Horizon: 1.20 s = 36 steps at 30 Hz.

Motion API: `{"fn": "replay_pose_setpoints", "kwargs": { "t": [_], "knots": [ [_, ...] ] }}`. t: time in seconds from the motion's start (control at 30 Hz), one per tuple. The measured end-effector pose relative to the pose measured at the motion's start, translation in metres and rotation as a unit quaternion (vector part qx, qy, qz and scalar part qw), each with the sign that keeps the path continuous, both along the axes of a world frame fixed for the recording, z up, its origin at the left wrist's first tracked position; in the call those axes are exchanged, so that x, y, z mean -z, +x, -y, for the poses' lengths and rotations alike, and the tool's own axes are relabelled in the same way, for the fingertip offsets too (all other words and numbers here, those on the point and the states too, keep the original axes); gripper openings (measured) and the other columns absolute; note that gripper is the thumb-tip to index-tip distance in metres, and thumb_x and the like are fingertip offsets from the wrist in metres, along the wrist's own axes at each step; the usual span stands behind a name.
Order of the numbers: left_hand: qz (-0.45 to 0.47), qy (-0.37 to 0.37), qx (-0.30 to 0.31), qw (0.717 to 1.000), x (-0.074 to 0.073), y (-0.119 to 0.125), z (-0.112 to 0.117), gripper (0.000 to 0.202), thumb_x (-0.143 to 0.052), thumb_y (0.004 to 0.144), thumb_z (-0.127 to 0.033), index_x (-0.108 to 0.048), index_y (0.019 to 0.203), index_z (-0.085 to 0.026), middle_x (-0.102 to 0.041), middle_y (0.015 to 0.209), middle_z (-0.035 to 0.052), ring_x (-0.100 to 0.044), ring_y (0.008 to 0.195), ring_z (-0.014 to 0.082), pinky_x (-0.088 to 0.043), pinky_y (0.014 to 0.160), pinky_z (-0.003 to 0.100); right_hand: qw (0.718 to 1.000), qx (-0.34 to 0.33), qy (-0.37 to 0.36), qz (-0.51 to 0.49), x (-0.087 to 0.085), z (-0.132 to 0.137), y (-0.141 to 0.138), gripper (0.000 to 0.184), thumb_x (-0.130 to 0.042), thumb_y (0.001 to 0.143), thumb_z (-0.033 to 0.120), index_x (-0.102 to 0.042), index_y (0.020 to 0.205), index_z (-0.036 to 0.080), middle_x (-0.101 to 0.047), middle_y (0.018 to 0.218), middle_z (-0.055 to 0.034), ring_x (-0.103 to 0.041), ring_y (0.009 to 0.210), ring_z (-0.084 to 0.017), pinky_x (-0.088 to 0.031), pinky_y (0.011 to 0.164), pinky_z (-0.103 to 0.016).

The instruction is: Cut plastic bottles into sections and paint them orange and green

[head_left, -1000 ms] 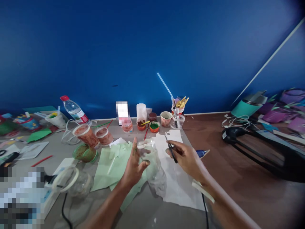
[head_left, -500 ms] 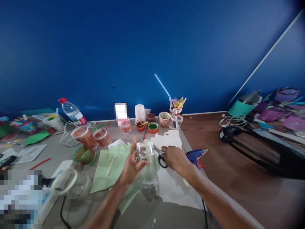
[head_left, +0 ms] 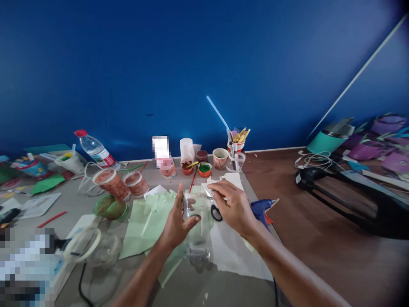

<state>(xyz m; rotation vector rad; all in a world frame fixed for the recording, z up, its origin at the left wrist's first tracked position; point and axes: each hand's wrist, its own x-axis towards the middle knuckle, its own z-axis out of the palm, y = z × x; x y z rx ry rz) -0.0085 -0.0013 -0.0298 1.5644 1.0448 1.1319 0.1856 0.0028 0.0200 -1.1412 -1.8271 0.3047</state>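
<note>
My left hand (head_left: 179, 219) is wrapped round a clear plastic bottle (head_left: 198, 236) with its top cut off, thumb on the near side and fingers behind it. The bottle stands tilted, its ridged base toward me. My right hand (head_left: 231, 204) is closed in a pinch beside the bottle's open rim; whatever lies between its fingertips is too small to make out. Just below those fingers are scissors (head_left: 216, 212) with a black handle loop, partly hidden by the hand. White paper (head_left: 234, 251) and green paper (head_left: 136, 230) lie beneath and around the bottle.
A blue glue gun (head_left: 260, 208) lies right of my right hand. Behind stand paint cups (head_left: 205, 170), a paper cup (head_left: 220, 158) and a cup of wooden cutlery (head_left: 236, 145). Brown-smeared tubs (head_left: 111, 185) and a red-capped water bottle (head_left: 96, 147) are left. A black-framed object (head_left: 345, 204) lies right.
My right hand has lifted off the scissors' side and moved slightly up and left, its fingers now pinched near the bottle's rim. My left hand still holds the bottle.
</note>
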Motion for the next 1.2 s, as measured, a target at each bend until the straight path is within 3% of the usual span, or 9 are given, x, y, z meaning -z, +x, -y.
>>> {"fn": "replay_pose_setpoints", "kwargs": {
  "t": [0.17,0.3,0.47,0.57,0.73,0.8,1.0,1.2],
  "knots": [
    [-0.035,-0.001,-0.015,0.999,0.000,0.000,0.002,0.102,-0.069,0.075,-0.047,-0.008,0.151,-0.019,-0.055,0.124,0.0132,-0.055,0.109,0.0259,-0.041,0.097,0.042,0.990,-0.017,0.104,0.090,-0.006,0.002,-0.013,0.024,-0.047,0.089,0.006,-0.068,0.093,0.016,-0.069,0.085,-0.0086,-0.060,0.081,-0.020,-0.046,0.075,-0.032],
    [-0.036,-0.025,-0.030,0.999,-0.005,0.002,0.003,0.110,-0.073,0.071,-0.048,-0.003,0.152,-0.020,-0.059,0.100,0.0057,-0.056,0.097,0.0232,-0.044,0.089,0.039,0.983,-0.001,0.117,0.142,-0.001,-0.001,-0.014,0.019,-0.053,0.086,0.005,-0.067,0.085,0.017,-0.067,0.081,-0.0063,-0.055,0.081,-0.020,-0.040,0.077,-0.032],
    [-0.014,-0.032,-0.035,0.999,-0.006,0.003,0.003,0.115,-0.076,0.069,-0.046,0.001,0.151,-0.022,-0.055,0.090,0.0013,-0.055,0.089,0.0201,-0.045,0.084,0.035,0.973,-0.003,0.128,0.194,0.001,-0.002,-0.012,0.015,-0.055,0.085,0.008,-0.065,0.080,0.017,-0.065,0.077,-0.0051,-0.053,0.080,-0.020,-0.035,0.076,-0.033],
    [-0.028,-0.039,-0.036,0.998,-0.006,0.003,0.004,0.113,-0.076,0.069,-0.043,-0.001,0.152,-0.022,-0.056,0.091,0.0020,-0.057,0.089,0.0208,-0.046,0.084,0.036,0.966,-0.008,0.140,0.219,-0.001,-0.003,-0.012,0.016,-0.053,0.087,0.009,-0.063,0.076,0.016,-0.064,0.075,-0.0051,-0.052,0.079,-0.020,-0.033,0.074,-0.034],
    [-0.072,-0.047,-0.047,0.995,-0.010,0.005,0.008,0.114,-0.077,0.066,-0.036,-0.004,0.151,-0.021,-0.058,0.111,0.0072,-0.058,0.096,0.0220,-0.045,0.090,0.039,0.951,-0.025,0.143,0.273,-0.001,-0.009,-0.010,0.015,-0.052,0.084,0.010,-0.060,0.072,0.016,-0.062,0.074,-0.0049,-0.049,0.077,-0.019,-0.030,0.074,-0.035],
    [-0.087,-0.049,-0.045,0.994,-0.013,0.006,0.009,0.112,-0.077,0.066,-0.034,-0.005,0.151,-0.021,-0.059,0.109,0.0057,-0.058,0.094,0.0203,-0.044,0.092,0.039,0.946,-0.030,0.149,0.287,0.000,-0.013,-0.009,0.014,-0.051,0.082,0.010,-0.058,0.070,0.016,-0.060,0.072,-0.0047,-0.048,0.075,-0.019,-0.029,0.073,-0.035],
    [-0.060,-0.081,-0.036,0.994,-0.021,0.011,0.009,0.097,-0.070,0.070,-0.030,-0.016,0.149,-0.019,-0.057,0.120,0.0087,-0.055,0.106,0.0210,-0.039,0.098,0.037,0.957,-0.026,0.149,0.246,0.005,-0.024,-0.006,0.013,-0.049,0.074,0.007,-0.055,0.068,0.016,-0.057,0.069,-0.0041,-0.046,0.072,-0.018,-0.030,0.069,-0.032],
    [-0.137,-0.087,-0.036,0.986,-0.024,0.009,0.007,0.095,-0.067,0.070,-0.029,-0.016,0.149,-0.013,-0.058,0.095,0.0037,-0.054,0.090,0.0194,-0.043,0.087,0.035,0.968,-0.023,0.122,0.216,0.012,-0.025,-0.010,0.015,-0.048,0.071,0.004,-0.053,0.067,0.017,-0.057,0.067,-0.0041,-0.047,0.069,-0.019,-0.032,0.067,-0.030]
  ]
}}
